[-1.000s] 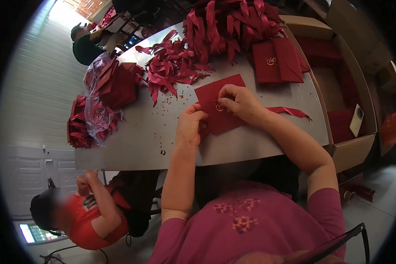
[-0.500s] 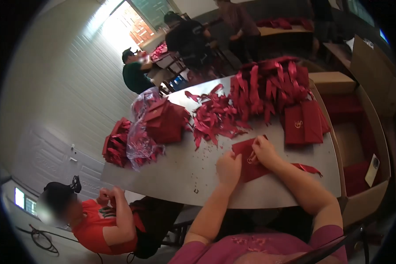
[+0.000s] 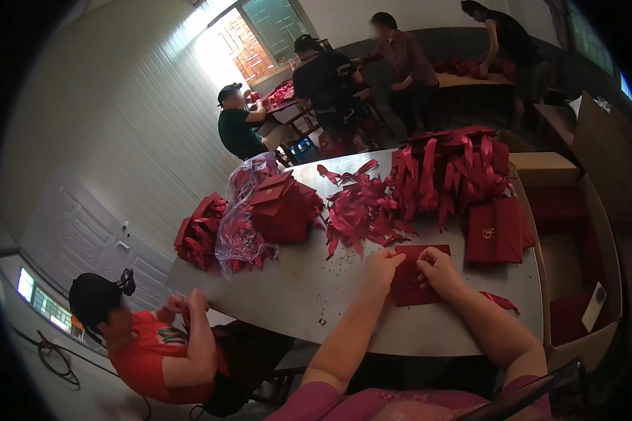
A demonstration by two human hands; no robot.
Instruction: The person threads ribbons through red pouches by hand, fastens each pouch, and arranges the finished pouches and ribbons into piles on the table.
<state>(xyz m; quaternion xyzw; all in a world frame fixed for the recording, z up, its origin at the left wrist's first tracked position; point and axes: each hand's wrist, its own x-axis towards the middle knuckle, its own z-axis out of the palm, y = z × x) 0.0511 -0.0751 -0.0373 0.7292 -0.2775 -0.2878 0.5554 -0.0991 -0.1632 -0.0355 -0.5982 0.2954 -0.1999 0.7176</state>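
**Daylit room, heavy fisheye**

Bright daylight from window (image 3: 256, 31) at back, blown out w/ glare on wall (image 3: 119, 140). Table (image 3: 309, 288) evenly lit, soft shadows. Strong barrel distortion, black vignette at corners. Slight overall softness; far people fuzzy.

Since a second ago we have lifted our gaze, and our hands (image 3: 411, 270) now pinch the red card (image 3: 416, 284) nearer its top edge.

Bare table (image 3: 309, 288) lies left of the hands; ribbon heaps (image 3: 400, 196) crowd the far side.
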